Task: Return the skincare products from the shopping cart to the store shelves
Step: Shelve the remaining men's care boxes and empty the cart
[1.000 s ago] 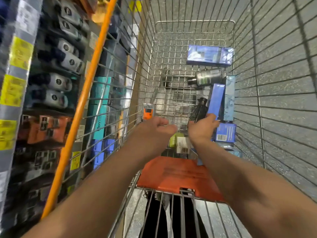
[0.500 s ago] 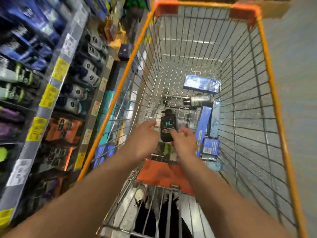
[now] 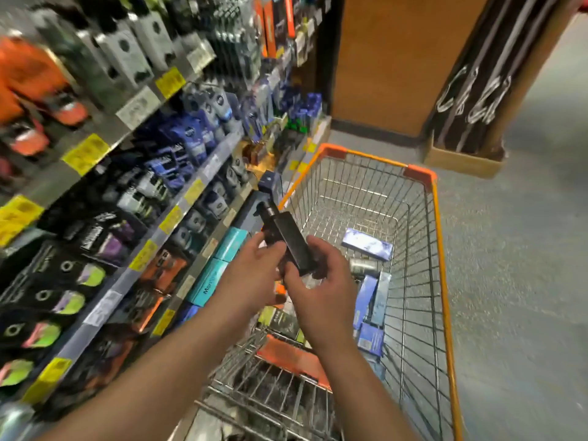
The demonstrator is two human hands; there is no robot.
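A black pump bottle is held tilted above the near end of the wire shopping cart, its pump pointing up and left toward the shelves. My left hand grips its left side and my right hand grips its lower end. Inside the cart lie a blue box, a dark bottle and several blue boxes along the right wall. The store shelves on the left are packed with skincare tubes and boxes.
An orange child-seat flap lies across the cart's near end. Teal boxes sit on the lower shelf beside the cart. A wooden pillar and a cardboard box with black rolls stand beyond the cart. Grey floor runs on the right.
The black pump bottle came up out of the cart, first in my right hand alone, then held by both hands. My view swung up and left toward the shelves.
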